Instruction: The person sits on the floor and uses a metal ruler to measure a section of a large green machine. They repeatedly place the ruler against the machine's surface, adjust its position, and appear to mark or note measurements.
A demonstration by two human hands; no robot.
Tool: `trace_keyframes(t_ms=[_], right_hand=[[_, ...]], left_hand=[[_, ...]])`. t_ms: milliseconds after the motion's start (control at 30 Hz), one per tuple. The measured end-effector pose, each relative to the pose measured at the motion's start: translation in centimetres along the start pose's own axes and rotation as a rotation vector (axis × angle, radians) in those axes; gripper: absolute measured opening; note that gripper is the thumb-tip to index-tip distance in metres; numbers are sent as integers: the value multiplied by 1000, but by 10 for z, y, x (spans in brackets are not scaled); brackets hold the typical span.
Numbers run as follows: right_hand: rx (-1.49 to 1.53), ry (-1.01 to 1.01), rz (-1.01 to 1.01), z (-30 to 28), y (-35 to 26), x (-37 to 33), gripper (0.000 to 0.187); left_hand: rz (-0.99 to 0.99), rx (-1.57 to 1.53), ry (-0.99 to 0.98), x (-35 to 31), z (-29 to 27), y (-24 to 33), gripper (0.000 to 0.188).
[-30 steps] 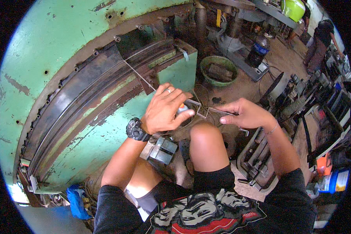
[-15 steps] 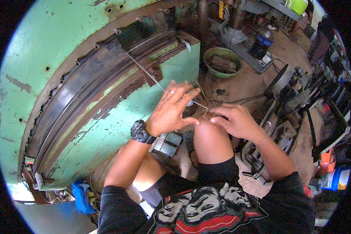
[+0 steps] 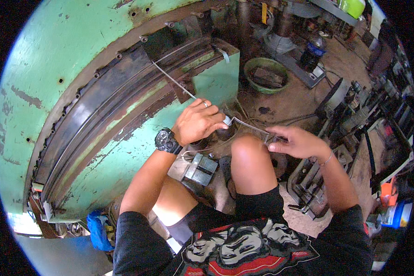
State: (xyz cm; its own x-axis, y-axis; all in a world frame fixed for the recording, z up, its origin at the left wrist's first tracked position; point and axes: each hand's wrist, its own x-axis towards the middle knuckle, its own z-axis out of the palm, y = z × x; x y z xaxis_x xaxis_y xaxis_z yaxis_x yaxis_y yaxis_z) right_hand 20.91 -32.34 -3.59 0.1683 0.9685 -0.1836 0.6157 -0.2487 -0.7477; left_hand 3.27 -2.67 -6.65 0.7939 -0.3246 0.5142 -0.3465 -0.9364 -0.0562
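A thin grey metal rod (image 3: 174, 81) runs from the curved dark edge of the green machine down to my hands. My left hand (image 3: 198, 123) is closed around it above the floor, with a watch on that wrist. Beyond the left fingers the rod shows a bend beside a small whitish piece (image 3: 227, 120). From there it runs right to my right hand (image 3: 296, 141), whose thumb and fingers pinch its end just beyond my bent knee (image 3: 250, 152). What lies inside the left fist is hidden.
The large green machine (image 3: 161, 122) fills the left side. A green basin (image 3: 266, 88) and a dark bottle (image 3: 313, 48) stand farther off. Below my left hand lies a grey foot pedal (image 3: 201, 169). Metal machine parts (image 3: 317, 179) crowd the right.
My left hand was spread over the rod and has closed around it. The right hand has moved right, away from the left, and the rod's bend has come into plainer view.
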Motion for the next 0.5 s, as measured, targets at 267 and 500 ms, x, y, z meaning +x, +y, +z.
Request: trace_keyframes(t_ms=[267,500], right_hand=[[509,-205,171,-3,-5,29,38],[561,72,149,23,-21,20,30]], left_hand=[[-50,-136,122,13,-3,16,21],[-152,-134,273,20,12,21,17]])
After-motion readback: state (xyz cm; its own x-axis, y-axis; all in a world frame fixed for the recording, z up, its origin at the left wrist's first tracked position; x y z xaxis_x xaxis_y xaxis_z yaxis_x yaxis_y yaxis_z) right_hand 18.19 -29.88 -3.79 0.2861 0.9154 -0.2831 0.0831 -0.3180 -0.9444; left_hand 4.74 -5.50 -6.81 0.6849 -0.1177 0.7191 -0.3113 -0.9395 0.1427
